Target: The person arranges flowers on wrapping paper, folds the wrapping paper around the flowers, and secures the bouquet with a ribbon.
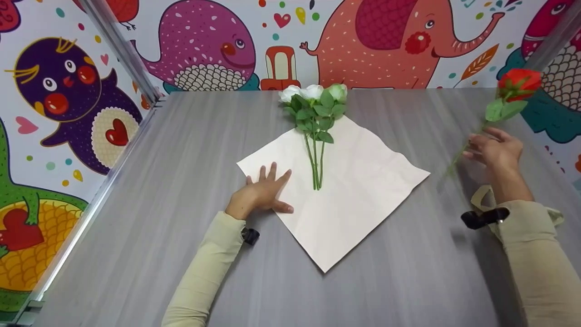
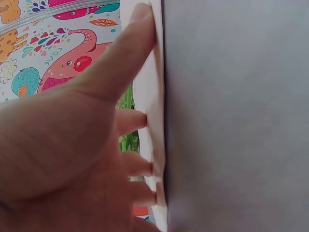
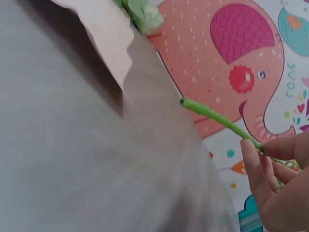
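A pale pink sheet of wrapping paper (image 1: 358, 204) lies on the table like a diamond. Three artificial roses, two white and one pale green (image 1: 337, 92), rest across its upper part, their green stems (image 1: 316, 163) pointing toward the near corner. My left hand (image 1: 261, 193) rests with spread fingers on the paper's left edge; its thumb (image 2: 120, 58) lies along that edge in the left wrist view. At the right, my right hand (image 1: 499, 150) pinches the stem (image 3: 217, 117) of a red rose (image 1: 519, 85) between thumb and fingers, above the table, bloom up and cut end slanting down toward the paper.
The grey wood-grain table (image 1: 150, 204) extends around the paper. Walls printed with cartoon animals, including an elephant (image 1: 381, 50) at the back, stand behind and at the sides. A metal frame rail (image 1: 86, 231) runs along the left table edge.
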Demonstrator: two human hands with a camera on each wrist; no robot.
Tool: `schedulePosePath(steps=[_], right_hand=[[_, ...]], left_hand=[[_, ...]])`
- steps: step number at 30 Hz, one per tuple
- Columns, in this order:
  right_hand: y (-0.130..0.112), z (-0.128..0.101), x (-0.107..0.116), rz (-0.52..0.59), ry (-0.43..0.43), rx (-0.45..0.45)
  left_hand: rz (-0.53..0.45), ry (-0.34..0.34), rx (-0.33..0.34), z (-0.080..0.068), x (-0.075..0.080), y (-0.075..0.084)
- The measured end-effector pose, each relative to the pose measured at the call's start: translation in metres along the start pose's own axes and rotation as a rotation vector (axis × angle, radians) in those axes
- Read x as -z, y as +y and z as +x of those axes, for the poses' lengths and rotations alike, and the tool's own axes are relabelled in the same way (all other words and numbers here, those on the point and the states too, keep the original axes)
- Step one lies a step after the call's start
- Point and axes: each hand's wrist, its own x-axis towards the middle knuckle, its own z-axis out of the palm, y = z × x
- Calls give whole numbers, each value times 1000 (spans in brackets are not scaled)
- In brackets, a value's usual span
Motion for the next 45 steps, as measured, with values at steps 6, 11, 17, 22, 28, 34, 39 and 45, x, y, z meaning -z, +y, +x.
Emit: schedulePosePath(steps=[6,11,17,22,28,34,39,45], right_hand=[[3,-9,-30,-50,-19,38],[5,-14,-51,-107,-33,79],[10,-22,-72,-138,-76,146],[15,-29,-89,-130,-120,193],[20,-37,-106,-54,-192,197],[27,-43,-128,-59,-209,201],[37,-48,-148,-70,-221,198],[45,-53,-169,-95,-261,197]], left_hand=[[3,0,2,2,-1,0],[5,2,1,1,0,0],[5,12,-4,0,-1,-1],[1,14,-3,0,-1,-1],[-1,12,-3,1,-1,0],[4,4,1,2,-1,0],[1,2,1,2,-1,0],[6,2,3,2,-1,0]])
